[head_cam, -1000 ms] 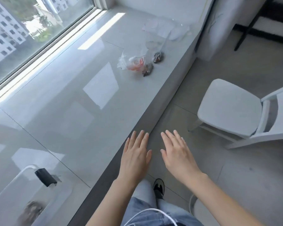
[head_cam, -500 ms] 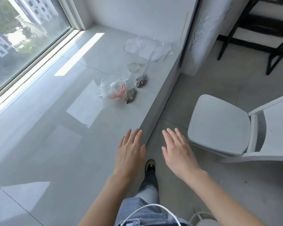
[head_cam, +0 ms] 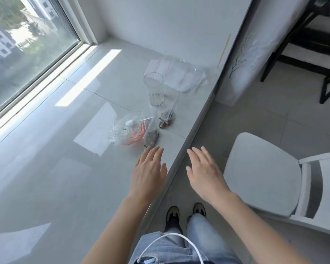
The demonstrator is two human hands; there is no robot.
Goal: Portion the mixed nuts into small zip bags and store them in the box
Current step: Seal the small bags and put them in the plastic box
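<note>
Two bare hands hover flat, palms down, fingers straight and holding nothing: left hand [head_cam: 150,173] over the glossy grey surface [head_cam: 46,159] near its edge, right hand [head_cam: 203,173] past the edge, above the floor. Left fingertips [head_cam: 156,150] are just beside a small zip bag of mixed nuts [head_cam: 151,137]; contact unclear. Second nut bag [head_cam: 166,119] lies beyond it, beside a clear tumbler [head_cam: 154,89]. Clear bowl [head_cam: 129,128] with a white spoon and orange contents touches the near bag. Empty zip bags [head_cam: 179,75] piled by the wall. White chair [head_cam: 263,172] at right.
</note>
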